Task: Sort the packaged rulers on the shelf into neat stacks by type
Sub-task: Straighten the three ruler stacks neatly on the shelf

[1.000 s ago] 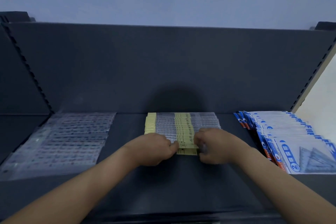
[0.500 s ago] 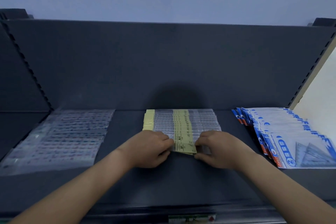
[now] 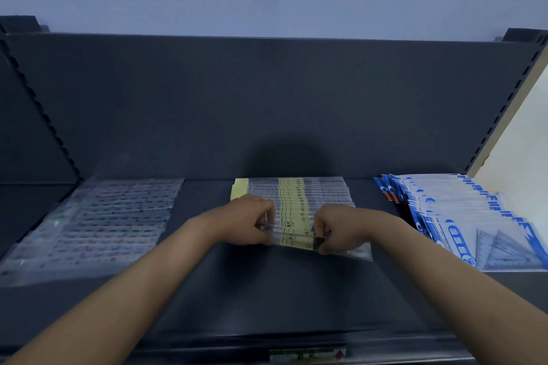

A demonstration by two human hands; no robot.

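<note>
From the head camera, a dark shelf (image 3: 267,290) carries three groups of packets. In the middle lies a row of clear ruler sleeves (image 3: 323,192) with yellow paper labels. At its near end, the left hand (image 3: 243,224) and the right hand (image 3: 341,228) each pinch one ruler packet (image 3: 296,239) with curled fingers. The packet's label carries dark print too small to read. Clear packets (image 3: 98,222) with red and blue marks lie to the left. Blue-and-white packets (image 3: 474,225) showing set squares lie to the right, their lettering illegible.
</note>
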